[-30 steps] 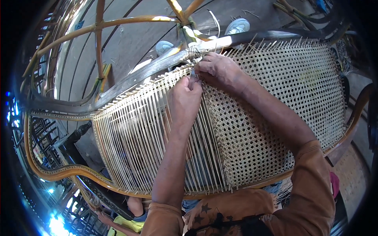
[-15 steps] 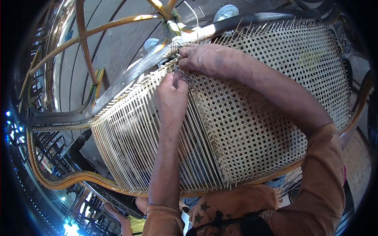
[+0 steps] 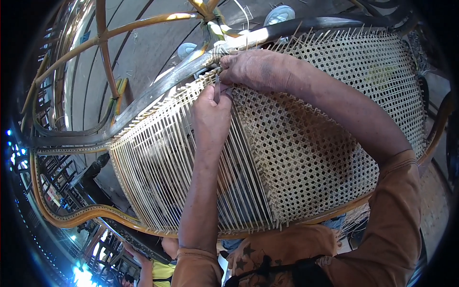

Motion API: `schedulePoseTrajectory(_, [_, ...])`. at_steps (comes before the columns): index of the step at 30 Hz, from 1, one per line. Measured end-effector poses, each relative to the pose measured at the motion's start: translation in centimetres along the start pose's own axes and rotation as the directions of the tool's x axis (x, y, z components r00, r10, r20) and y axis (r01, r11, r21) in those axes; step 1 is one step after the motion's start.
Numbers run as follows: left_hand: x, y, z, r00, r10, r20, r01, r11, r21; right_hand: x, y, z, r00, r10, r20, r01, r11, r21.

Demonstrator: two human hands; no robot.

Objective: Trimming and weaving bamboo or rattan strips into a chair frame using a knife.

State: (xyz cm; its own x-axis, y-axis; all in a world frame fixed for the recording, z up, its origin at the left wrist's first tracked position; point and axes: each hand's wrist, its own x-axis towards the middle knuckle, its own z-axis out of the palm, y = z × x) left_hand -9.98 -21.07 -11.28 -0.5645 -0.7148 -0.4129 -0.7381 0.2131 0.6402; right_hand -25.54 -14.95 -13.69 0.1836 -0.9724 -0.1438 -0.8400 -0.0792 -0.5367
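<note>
My left hand (image 3: pixel 213 107) is closed around a flat, thin metal blade-like tool (image 3: pixel 217 90), its narrow tip pointing up at the far edge of the woven cane panel (image 3: pixel 311 158). Just right of that tip, my right hand (image 3: pixel 248 71) has its fingers bent against the edge of the panel; whatever they pinch is hidden. On the right the cane is a finished-looking mesh with small holes. Left of it run open parallel cane strands (image 3: pixel 162 167), crossed by several strands near the far edge. My left forearm passes over these strands.
A curved wooden frame (image 3: pixel 112 210) with small holes borders the panel. Beyond it lie a dark rail (image 3: pixel 167 79) and bent brown poles (image 3: pixel 143 26). Cane ends stick up along the far edge. Another person in a yellow shirt (image 3: pixel 162 272) sits at lower left.
The blade has shifted slightly, and more of its tip shows above my left fist. Both hands stay at nearly the same place on the panel's edge; the whole view moves a little.
</note>
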Motion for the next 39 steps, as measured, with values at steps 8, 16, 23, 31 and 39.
schedulePoseTrajectory(8, [0.1,0.5,-0.5,0.988,-0.125,0.093,0.128,0.991,-0.030,0.1,-0.2,-0.7,1.000,0.000,0.016,-0.002,0.994,0.108])
schedulePoseTrajectory(16, [0.1,-0.1,-0.8,0.994,-0.066,0.088,0.074,0.993,-0.096,0.1,-0.2,-0.5,0.999,-0.038,-0.031,0.037,0.998,-0.050])
schedulePoseTrajectory(23, [0.1,0.5,-1.2,0.975,-0.180,0.132,0.187,0.982,-0.037,0.3,-0.1,0.3,0.999,0.008,-0.039,-0.004,0.994,0.105])
schedulePoseTrajectory(31, [0.0,0.3,-1.1,0.997,-0.072,-0.009,0.073,0.997,0.040,0.1,0.5,0.6,0.997,0.003,-0.071,0.007,0.990,0.141])
schedulePoseTrajectory(39, [3.2,-0.7,-2.5,0.998,-0.060,0.030,0.053,0.975,0.216,-1.5,-3.0,1.7,0.920,0.347,-0.184,-0.288,0.915,0.284])
